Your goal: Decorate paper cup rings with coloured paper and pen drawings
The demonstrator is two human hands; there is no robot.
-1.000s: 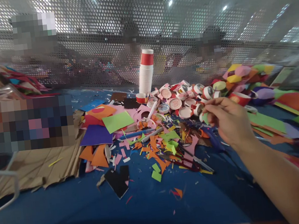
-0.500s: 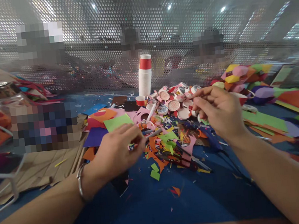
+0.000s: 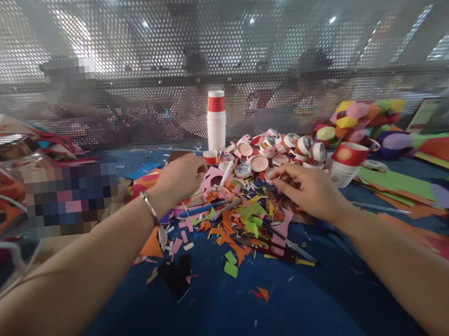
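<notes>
My left hand [image 3: 181,177] reaches over coloured paper at the middle left, its back towards me and its fingers bent; what lies under them is hidden. Just past its fingertips stands a small red-and-white paper cup [image 3: 210,157]. My right hand [image 3: 310,187] is over the front of a heap of cut paper-cup bottoms [image 3: 259,163]. Its thumb and index finger are slightly apart beside a round white cup bottom [image 3: 268,176], and I see nothing gripped. Between my hands lie a blue pen [image 3: 200,209], a grey marker [image 3: 225,209] and many paper scraps [image 3: 249,213].
A tall stack of paper cups [image 3: 216,128] rises behind the heap. To the right are a tilted red-and-white cup [image 3: 346,163], green paper strips [image 3: 396,182] and colourful paper shapes [image 3: 357,116]. A perforated metal screen [image 3: 154,106] runs across the back, with people behind it.
My left hand has moved forward, away from me, towards the small cup. My right hand has come lower and leftward, uncovering the tilted cup at right.
</notes>
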